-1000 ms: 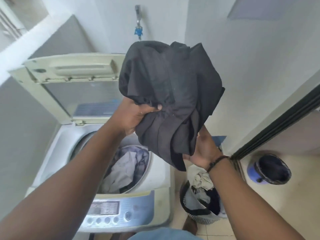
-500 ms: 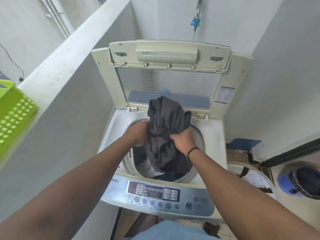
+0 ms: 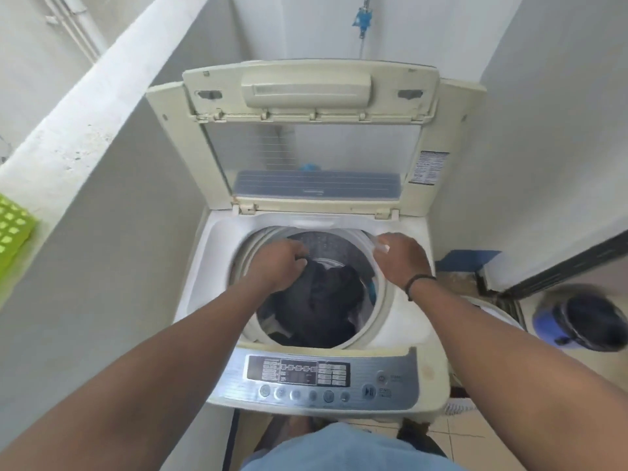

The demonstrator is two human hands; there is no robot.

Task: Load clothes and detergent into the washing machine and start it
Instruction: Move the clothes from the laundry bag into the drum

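The top-loading washing machine (image 3: pixel 404 338) stands in front of me with its lid (image 3: pixel 306 93) raised against the wall. A dark garment (image 3: pixel 323 300) lies in the drum on top of other clothes. My left hand (image 3: pixel 278 263) reaches into the drum opening, its fingers curled at the garment's upper edge. My right hand (image 3: pixel 401 256) hovers over the drum's right rim with relaxed fingers and holds nothing. The control panel (image 3: pixel 323 375) with its row of buttons faces me at the front.
A white laundry basket (image 3: pixel 489 307) shows partly behind my right forearm. A blue bucket (image 3: pixel 577 321) sits on the floor at the right. A green crate (image 3: pixel 13 229) rests on the ledge at left. A tap (image 3: pixel 362 18) hangs above the machine.
The dark garment went from held high in both hands down into the drum. My right hand has let go and lifted to the rim; my left hand stays at the cloth.
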